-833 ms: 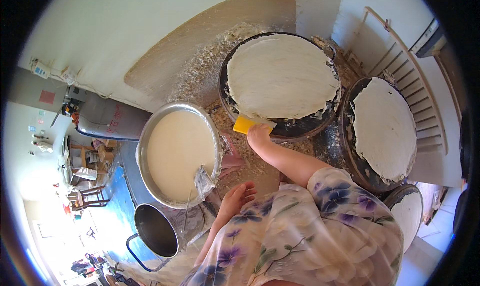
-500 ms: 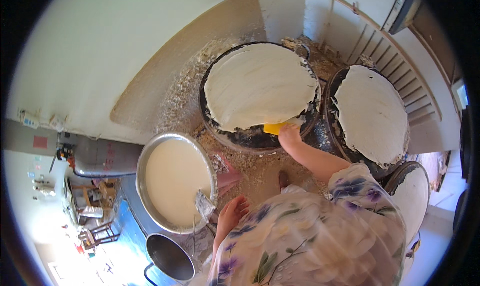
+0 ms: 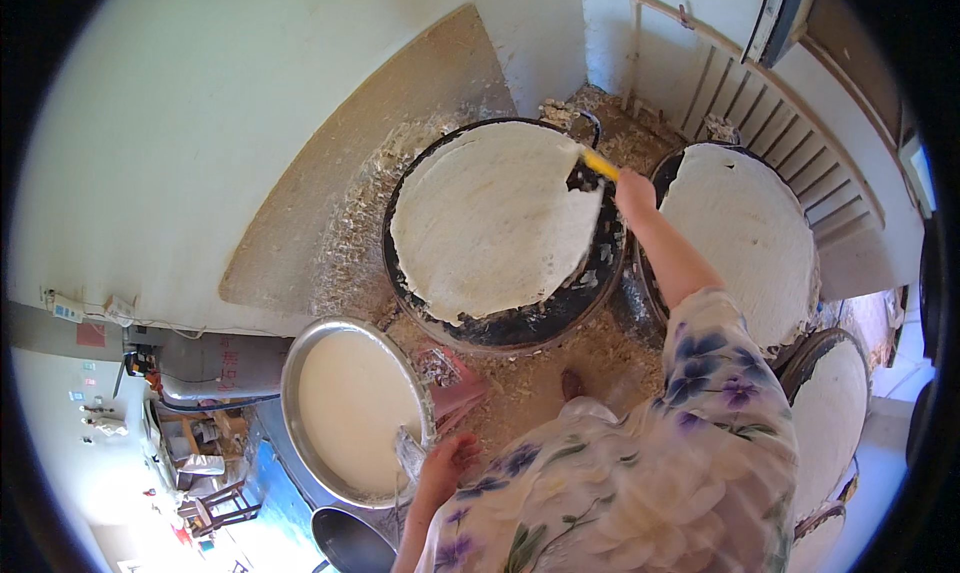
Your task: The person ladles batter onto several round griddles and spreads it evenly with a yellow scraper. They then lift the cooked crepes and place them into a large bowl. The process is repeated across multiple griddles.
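My right hand (image 3: 637, 195) grips a yellow scraper (image 3: 600, 165), its blade at the far right rim of a thin pale batter sheet (image 3: 490, 218). That sheet covers most of a round black griddle (image 3: 505, 330). By the scraper, a notch of dark metal shows where the sheet's edge is pushed in. My left hand (image 3: 452, 465) hangs low, fingers loosely bent and holding nothing visible. Beside it stands a wide metal pot (image 3: 290, 418) of cream-coloured batter, with a batter-coated ladle or scoop (image 3: 408, 451) leaning at its right rim.
To the right are a second griddle with a pale sheet (image 3: 740, 238) and a third coated griddle (image 3: 828, 413). A dark empty-looking pot (image 3: 350, 543) sits below the batter pot. A red dustpan-like thing (image 3: 460, 393) lies on the crumb-strewn floor. A railing (image 3: 770, 83) stands behind.
My right hand has carried the scraper from the griddle's near edge round to its far right edge. A bare dark notch has appeared there. The whole view has shifted slightly.
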`<state>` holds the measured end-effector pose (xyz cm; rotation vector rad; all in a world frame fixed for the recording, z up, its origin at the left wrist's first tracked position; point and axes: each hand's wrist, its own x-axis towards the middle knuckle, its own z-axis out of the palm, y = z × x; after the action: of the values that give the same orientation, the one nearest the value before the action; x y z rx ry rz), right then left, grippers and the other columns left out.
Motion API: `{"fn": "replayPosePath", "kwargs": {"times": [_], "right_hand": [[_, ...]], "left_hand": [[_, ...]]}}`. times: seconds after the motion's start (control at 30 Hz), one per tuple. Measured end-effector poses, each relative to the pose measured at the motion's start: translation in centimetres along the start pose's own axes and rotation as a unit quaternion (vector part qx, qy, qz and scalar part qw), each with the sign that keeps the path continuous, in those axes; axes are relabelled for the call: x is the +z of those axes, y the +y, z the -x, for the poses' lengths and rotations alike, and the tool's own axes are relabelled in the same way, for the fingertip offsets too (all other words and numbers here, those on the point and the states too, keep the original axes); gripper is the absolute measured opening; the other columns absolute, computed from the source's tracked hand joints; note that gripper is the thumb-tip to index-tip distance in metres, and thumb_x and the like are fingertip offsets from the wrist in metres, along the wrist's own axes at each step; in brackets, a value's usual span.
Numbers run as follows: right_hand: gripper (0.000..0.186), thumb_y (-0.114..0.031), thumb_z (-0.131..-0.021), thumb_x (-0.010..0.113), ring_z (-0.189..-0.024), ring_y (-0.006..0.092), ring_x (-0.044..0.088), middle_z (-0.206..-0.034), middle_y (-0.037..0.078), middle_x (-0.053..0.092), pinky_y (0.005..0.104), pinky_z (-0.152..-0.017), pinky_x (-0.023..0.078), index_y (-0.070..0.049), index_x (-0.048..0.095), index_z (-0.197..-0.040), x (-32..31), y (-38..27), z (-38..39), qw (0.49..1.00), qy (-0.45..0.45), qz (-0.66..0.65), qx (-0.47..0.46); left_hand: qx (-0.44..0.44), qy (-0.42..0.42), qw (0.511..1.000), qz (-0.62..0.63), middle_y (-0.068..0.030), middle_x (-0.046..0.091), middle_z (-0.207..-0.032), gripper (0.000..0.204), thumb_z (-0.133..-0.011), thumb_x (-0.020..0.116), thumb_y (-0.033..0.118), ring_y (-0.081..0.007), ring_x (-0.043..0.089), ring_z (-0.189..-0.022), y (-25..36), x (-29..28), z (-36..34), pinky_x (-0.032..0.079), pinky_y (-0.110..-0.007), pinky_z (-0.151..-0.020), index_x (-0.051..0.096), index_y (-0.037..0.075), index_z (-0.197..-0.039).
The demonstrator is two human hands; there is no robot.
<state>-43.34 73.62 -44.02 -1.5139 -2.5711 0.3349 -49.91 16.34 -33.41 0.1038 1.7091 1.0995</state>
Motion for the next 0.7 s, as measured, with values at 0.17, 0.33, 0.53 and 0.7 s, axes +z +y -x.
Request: {"fn": "replayPosePath", "kwargs": {"times": [0.17, 0.33, 0.53, 0.7], "right_hand": [[0.029, -0.016, -0.081, 0.053, -0.084, 0.0353, 0.059, -0.089, 0.018, 0.061, 0.0438, -0.071, 0.047, -0.008, 0.052, -0.109, -2.0, 1.2, 2.2, 0.98, 0.077, -0.168, 0.072], [0.029, -0.018, -0.083, 0.053, -0.087, 0.0371, 0.058, -0.091, 0.02, 0.061, 0.0409, -0.072, 0.046, 0.0, 0.052, -0.106, -2.2, 4.3, 13.3, 0.962, 0.039, -0.269, 0.009], [0.028, -0.013, -0.082, 0.053, -0.087, 0.0302, 0.061, -0.089, 0.018, 0.062, 0.0351, -0.072, 0.046, 0.002, 0.053, -0.106, -3.9, 6.6, 24.0, 0.964, -0.073, -0.239, 0.085], [0.026, -0.012, -0.079, 0.057, -0.077, 0.0376, 0.06, -0.079, 0.023, 0.059, 0.0405, -0.065, 0.046, 0.002, 0.054, -0.1, -4.3, 7.2, 29.5, 0.954, -0.045, -0.295, -0.016]], "left_hand": [[-0.031, 0.085, 0.973, 0.21, -0.0043, 0.061, -0.082, 0.024, -0.085, 0.053, 0.028, -0.0145, 0.058, -0.07, 2.4, -2.1, -6.9, 0.047, -0.027, -0.063, 0.059, 0.007, -0.095], [0.032, 0.156, 0.98, 0.119, -0.0036, 0.058, -0.081, 0.029, -0.083, 0.056, 0.032, -0.0149, 0.057, -0.072, 4.4, -5.6, -18.1, 0.046, -0.027, -0.063, 0.057, 0.006, -0.096], [0.063, 0.336, 0.933, -0.115, -0.0149, 0.058, -0.107, 0.065, -0.07, 0.065, 0.04, -0.0241, 0.056, -0.099, 5.5, -10.5, -32.8, 0.042, -0.033, -0.085, 0.051, -0.004, -0.115], [0.026, 0.286, 0.947, -0.146, -0.0117, 0.065, -0.09, 0.05, -0.068, 0.067, 0.04, -0.022, 0.062, -0.084, 7.1, -11.7, -37.4, 0.047, -0.034, -0.074, 0.062, 0.002, -0.098]]}}
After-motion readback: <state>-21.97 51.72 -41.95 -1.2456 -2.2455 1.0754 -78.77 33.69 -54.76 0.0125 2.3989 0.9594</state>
